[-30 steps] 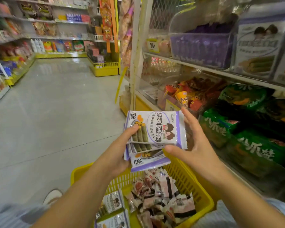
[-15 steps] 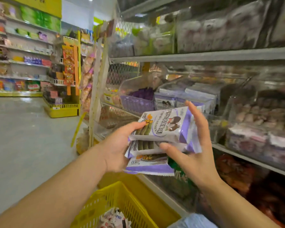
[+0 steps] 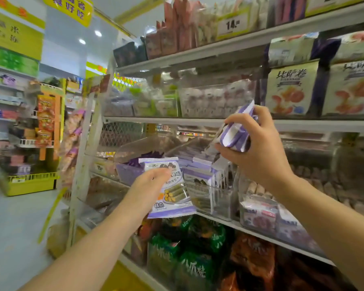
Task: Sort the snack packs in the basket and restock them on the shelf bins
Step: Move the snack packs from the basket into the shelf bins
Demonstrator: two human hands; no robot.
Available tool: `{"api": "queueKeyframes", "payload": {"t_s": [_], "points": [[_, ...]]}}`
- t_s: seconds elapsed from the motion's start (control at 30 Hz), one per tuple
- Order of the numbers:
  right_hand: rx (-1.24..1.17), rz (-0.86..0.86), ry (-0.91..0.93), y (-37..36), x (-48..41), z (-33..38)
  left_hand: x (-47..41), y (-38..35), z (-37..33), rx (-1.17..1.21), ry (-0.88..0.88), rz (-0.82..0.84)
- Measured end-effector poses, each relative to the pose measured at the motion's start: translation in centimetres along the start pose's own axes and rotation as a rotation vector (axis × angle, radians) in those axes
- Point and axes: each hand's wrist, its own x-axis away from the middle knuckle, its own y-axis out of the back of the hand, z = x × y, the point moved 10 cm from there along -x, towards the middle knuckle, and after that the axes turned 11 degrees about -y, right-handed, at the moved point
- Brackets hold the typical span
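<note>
In front of the grey metal shelf (image 3: 261, 235), a small bundle of purple-and-white foil snack packs (image 3: 236, 135) is gripped in the curled fingers of the right hand (image 3: 259, 148) and held above a clear plastic bin (image 3: 219, 202). One flat purple-and-white snack pack (image 3: 172, 196) is pinched by the left hand (image 3: 147, 190), lower and to the left, just before the same bin. Matching purple packs (image 3: 195, 164) are stacked inside it. Pink-and-white wrapped snacks (image 3: 263, 213) are held in the neighbouring clear bin (image 3: 246, 221); green bags (image 3: 194, 267) are seen below.
</note>
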Motion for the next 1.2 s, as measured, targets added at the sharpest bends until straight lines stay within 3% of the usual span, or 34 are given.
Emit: {"api": "queueKeyframes", "payload": {"t_s": [0.2,0.37,0.47,0.7,0.93,1.07,1.2], "points": [[0.534,0.18,0.055,-4.3,-0.5,-2.2,-1.3,1.0,0.4,-0.055,-0.047,0.003],[0.81,0.27,0.095,-7.6,-2.7,-1.1,-2.2,1.8,0.7,-0.051,-0.047,-0.007],[0.945,0.425,0.059,-10.4,-3.7,-1.8,-2.5,1.9,0.8,-0.06,-0.051,0.012],[0.802,0.726,-0.105,-13.6,-3.7,-5.0,-2.4,1.9,0.4,-0.094,-0.106,0.053],[0.563,0.765,-0.208,-13.1,-4.1,-9.6,-2.5,1.6,0.8,-0.083,-0.141,0.048],[0.641,1.012,-0.315,-13.7,-0.3,-14.0,-2.5,1.5,0.9,-0.097,-0.153,0.05],[0.733,0.981,-0.251,-13.2,0.6,-14.6,-2.9,1.7,1.1,-0.121,-0.156,0.05]]}}
